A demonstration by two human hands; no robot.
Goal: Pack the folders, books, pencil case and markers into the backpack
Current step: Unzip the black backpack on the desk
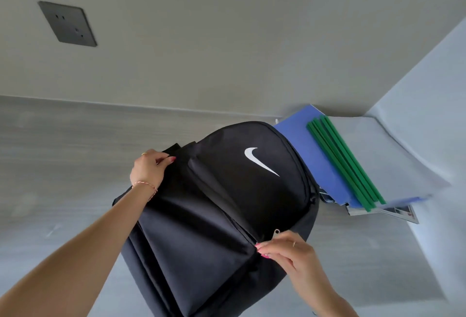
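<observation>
A black backpack (222, 205) with a white swoosh lies front-up on the grey table. My left hand (150, 169) grips the fabric at the bag's upper left edge. My right hand (285, 249) pinches the fabric at the bag's right side, just below a small metal zipper pull (276, 233). Behind the bag on the right lies a blue folder (315, 160) with several green binder strips (348, 162) on top. Clear folders (393, 155) with white sheets lie under the strips, and books (393, 212) show beneath the pile. No pencil case or markers are in view.
The grey table (63, 165) meets a beige wall at the back, with a dark wall socket (68, 24) at upper left. A pale wall (433, 104) closes the right side behind the folder pile.
</observation>
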